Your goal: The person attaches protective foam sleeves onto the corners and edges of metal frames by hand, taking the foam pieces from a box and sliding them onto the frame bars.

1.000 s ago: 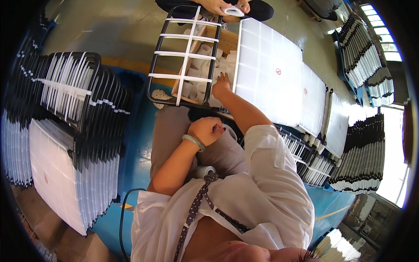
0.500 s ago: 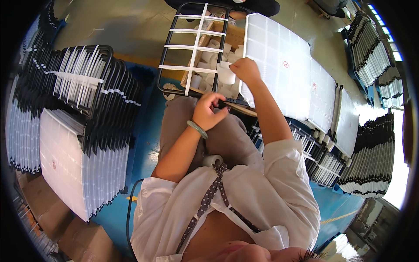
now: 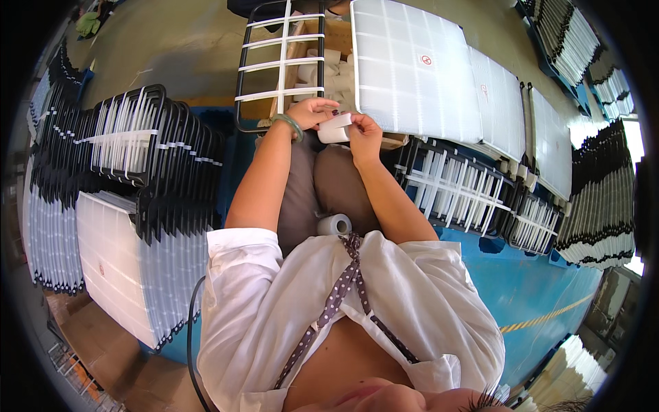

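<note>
Above my knees, both hands are at a white roll-shaped piece [image 3: 334, 130]; a pale flap or second edge shows along its upper side. My right hand [image 3: 366, 137] pinches its right end between thumb and fingers. My left hand [image 3: 307, 113], with a green bangle [image 3: 288, 125] at the wrist, is closed around its left side, the index finger stretched out over it; the fingertips are partly hidden. Just beyond lies an open box [image 3: 338, 36] of similar white pieces. A black frame with white straps [image 3: 283, 63] overlaps the box's left side.
White panels [image 3: 412, 75] lie at the right of the box, above stacked strapped frames [image 3: 456, 185]. Another stack of black frames [image 3: 165, 137] and white panels [image 3: 113, 254] stands at my left. A clear film roll [image 3: 335, 224] rests on my lap. A black cable [image 3: 190, 343] hangs at my left.
My right hand has brought the white piece from above the box back toward my lap. My left hand has come to meet it. The view has shifted a little.
</note>
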`<state>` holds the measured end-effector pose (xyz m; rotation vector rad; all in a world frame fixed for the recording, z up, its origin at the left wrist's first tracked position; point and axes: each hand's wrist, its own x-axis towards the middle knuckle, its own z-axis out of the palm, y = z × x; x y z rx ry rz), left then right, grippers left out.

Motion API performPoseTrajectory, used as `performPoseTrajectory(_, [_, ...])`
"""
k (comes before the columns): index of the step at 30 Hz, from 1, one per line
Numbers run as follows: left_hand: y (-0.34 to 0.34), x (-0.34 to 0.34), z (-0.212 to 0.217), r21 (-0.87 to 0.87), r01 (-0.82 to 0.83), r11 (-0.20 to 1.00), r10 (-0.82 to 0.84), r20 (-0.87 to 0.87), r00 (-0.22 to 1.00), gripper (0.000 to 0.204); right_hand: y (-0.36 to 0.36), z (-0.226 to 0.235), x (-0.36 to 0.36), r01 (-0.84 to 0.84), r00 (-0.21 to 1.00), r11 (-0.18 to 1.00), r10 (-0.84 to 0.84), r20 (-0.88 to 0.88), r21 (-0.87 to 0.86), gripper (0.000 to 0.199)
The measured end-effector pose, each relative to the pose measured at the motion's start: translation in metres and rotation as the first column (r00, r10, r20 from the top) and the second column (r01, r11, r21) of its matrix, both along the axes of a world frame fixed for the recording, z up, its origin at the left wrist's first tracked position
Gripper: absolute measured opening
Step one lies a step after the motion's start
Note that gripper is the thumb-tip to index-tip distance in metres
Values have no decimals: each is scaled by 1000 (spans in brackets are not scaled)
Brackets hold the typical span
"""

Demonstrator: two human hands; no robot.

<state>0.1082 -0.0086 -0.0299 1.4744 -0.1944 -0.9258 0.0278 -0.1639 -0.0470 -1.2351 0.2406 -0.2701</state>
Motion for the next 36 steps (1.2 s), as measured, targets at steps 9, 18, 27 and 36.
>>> performPoseTrajectory(9, [-9,10,0,20,257,966,-252,286,924,53,-7,-20,7,122,990,980,-132,-57,-156,17])
performPoseTrajectory(18, [-30,17,-4,559,-369,743,-167,688,706,49,-26,-38,7,143,684,930,154,-713,339,10])
performPoseTrajectory(27, [-68,14,-6,770,-335,543,-558,629,542,54,-30,-68,14,57,670,908,274,-690,416,5])
performPoseTrajectory(36, [-53,40,-13,763,-69,643,-599,557,575,25,-27,-57,7,-44,938,998,59,-340,53,7])
